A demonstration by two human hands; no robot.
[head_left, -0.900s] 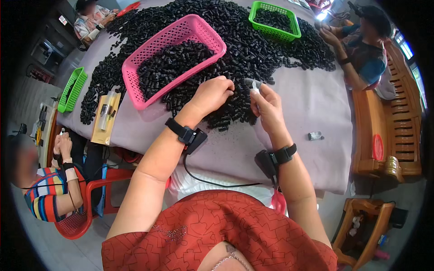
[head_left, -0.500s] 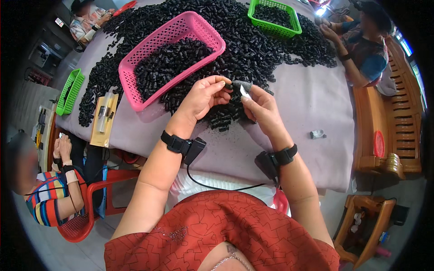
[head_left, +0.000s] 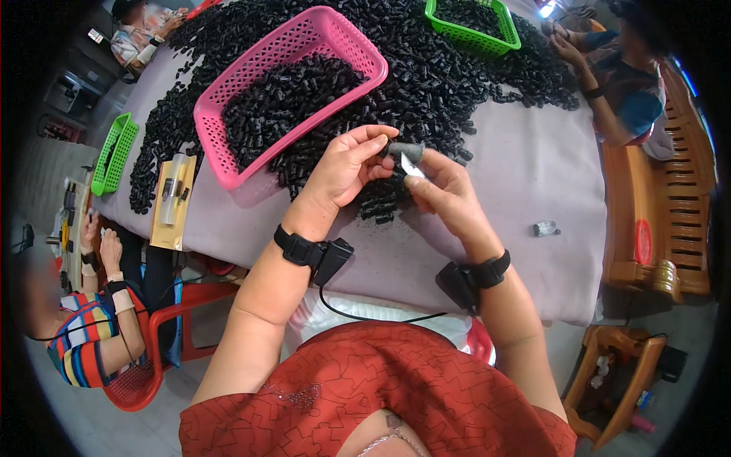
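The cloth-covered table [head_left: 525, 167] bears heaped black pieces [head_left: 438, 91], 1 grey piece [head_left: 546, 228], 1 tan board [head_left: 162, 236].

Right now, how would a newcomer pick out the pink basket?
Find the cloth-covered table, heaped with small black pieces. Amid them, beyond the left hand, stands an oblong perforated basket, holding more pieces. Pink sets it apart from the two smaller green baskets.

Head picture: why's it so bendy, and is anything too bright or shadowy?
Head view: the fisheye lens curves the tablecloth toward the rim; a white light glares at the upper right; a soft shadow lies on the tablecloth below the right hand.
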